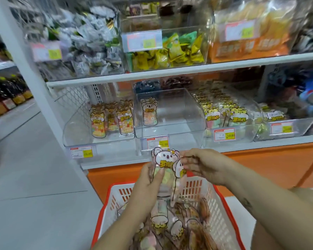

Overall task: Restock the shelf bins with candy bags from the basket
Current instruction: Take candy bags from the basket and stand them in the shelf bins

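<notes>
Item held, lower centre of the frame: koala candy bag [165,158], a clear pouch of pastel sweets with yellow Chinese lettering on the front, half covered. The left hand [148,181] grips its lower part, thumb across the front. Second bag [179,168] overlaps at its right, mostly hidden; the right hand [200,163] pinches its top edge. Below: orange-rimmed white basket [216,204] with more pouches inside, cut off at the frame's bottom. Centre: clear middle bin [179,109], one matching pouch [149,112] upright by its left wall. Price tag [157,143] beneath shows a figure ending .80; smaller print illegible. Upper shelf bins [170,51] blurred.
</notes>
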`<state>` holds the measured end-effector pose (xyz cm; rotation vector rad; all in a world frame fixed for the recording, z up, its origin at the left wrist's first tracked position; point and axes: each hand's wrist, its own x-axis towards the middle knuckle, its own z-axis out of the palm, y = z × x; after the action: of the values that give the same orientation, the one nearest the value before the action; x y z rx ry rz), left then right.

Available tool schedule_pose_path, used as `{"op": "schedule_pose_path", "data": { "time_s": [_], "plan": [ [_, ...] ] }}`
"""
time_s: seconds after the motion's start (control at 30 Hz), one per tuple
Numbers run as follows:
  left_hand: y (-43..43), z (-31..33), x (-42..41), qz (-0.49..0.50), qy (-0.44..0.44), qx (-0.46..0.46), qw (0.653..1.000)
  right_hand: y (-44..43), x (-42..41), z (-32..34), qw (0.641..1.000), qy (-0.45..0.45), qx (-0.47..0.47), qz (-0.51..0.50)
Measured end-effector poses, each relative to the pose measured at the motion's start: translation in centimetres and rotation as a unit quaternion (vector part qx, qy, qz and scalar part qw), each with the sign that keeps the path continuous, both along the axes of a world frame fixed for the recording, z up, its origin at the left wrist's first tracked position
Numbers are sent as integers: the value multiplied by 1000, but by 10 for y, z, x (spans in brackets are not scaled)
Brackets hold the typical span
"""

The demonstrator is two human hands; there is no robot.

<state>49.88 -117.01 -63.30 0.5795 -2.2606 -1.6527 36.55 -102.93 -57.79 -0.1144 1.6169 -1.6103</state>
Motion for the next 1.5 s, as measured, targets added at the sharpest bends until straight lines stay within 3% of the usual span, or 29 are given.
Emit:
{"op": "schedule_pose_path", "data": {
  "time_s": [0.17,0.33,0.47,0.57,0.6,0.73,0.77,0.9,1.2,1.5],
  "plan": [
    [0,29,-9,29,-14,73,997,-2,2,16,993,-43,-106,-23],
    [-5,33,-15,31,-10,187,982,-8,11,23,982,-6,-186,-24],
    [-7,39,-16,15,1,228,974,-18,20,21,966,19,-250,-65],
    [-9,43,-20,37,2,172,984,-20,22,17,965,228,-85,-101],
    [-10,43,-21,37,8,154,987,-20,20,13,960,261,-33,-94],
    [-13,49,-23,-9,12,80,997,-26,20,10,990,83,-110,32],
    [-14,52,-23,-28,5,68,997,-27,15,10,986,81,-134,50],
    [-27,70,-34,-82,-28,24,996,-33,-7,23,976,107,-178,63],
    [-56,98,-108,-69,30,-138,988,-71,-80,39,958,275,-75,15],
    [-100,63,-221,-54,-53,-132,988,-125,-165,2,969,224,-79,-64]
  ]
}}
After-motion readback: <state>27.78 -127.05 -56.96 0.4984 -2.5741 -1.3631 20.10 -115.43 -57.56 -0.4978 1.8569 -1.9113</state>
